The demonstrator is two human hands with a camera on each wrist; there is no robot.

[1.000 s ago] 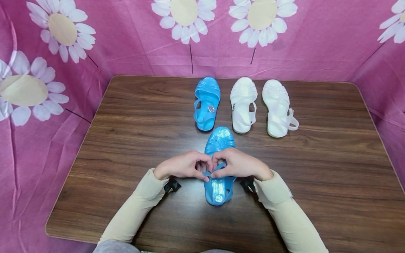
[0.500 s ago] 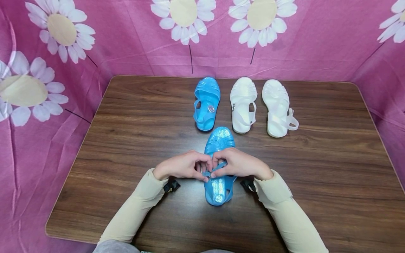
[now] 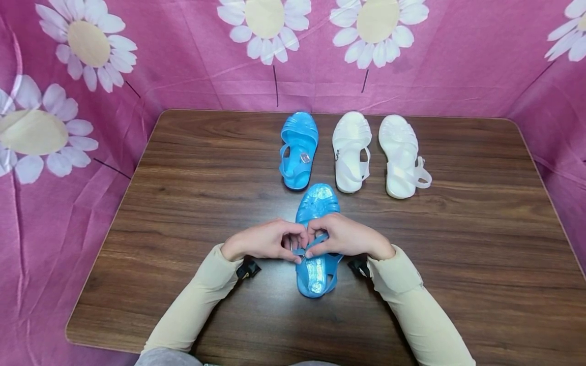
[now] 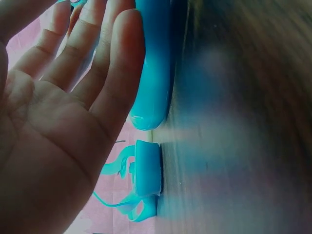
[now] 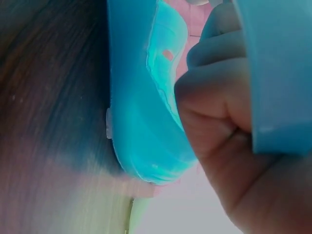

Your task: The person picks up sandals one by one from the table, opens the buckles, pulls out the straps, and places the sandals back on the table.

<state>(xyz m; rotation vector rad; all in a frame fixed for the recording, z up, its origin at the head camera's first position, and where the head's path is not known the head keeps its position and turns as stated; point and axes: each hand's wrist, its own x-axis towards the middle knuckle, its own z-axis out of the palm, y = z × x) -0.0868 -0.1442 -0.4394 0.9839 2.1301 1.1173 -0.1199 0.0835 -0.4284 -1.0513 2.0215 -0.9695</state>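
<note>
A glittery blue jelly sandal (image 3: 317, 279) lies sole down on the table, toe pointing away from me. Over its middle, thumb and fingers of my left hand (image 3: 267, 240) pinch the ankle strap (image 3: 298, 251) at the sandal's left side. My right hand (image 3: 350, 236) grips the strap just beside it, fingertips of both hands close together. Any buckle there is mostly hidden by the fingers. In the left wrist view the hand (image 4: 58, 112) reaches along the sandal's side (image 4: 151, 92). In the right wrist view a blurred blue strap (image 5: 280, 73) crosses before the curled hand (image 5: 219, 97).
Behind stand a second blue sandal (image 3: 298, 175) with a metal buckle and two white sandals (image 3: 350, 178), (image 3: 400, 188) in a row along the back of the wooden table (image 3: 197, 168). A pink flowered cloth (image 3: 183, 66) hangs behind and at the sides.
</note>
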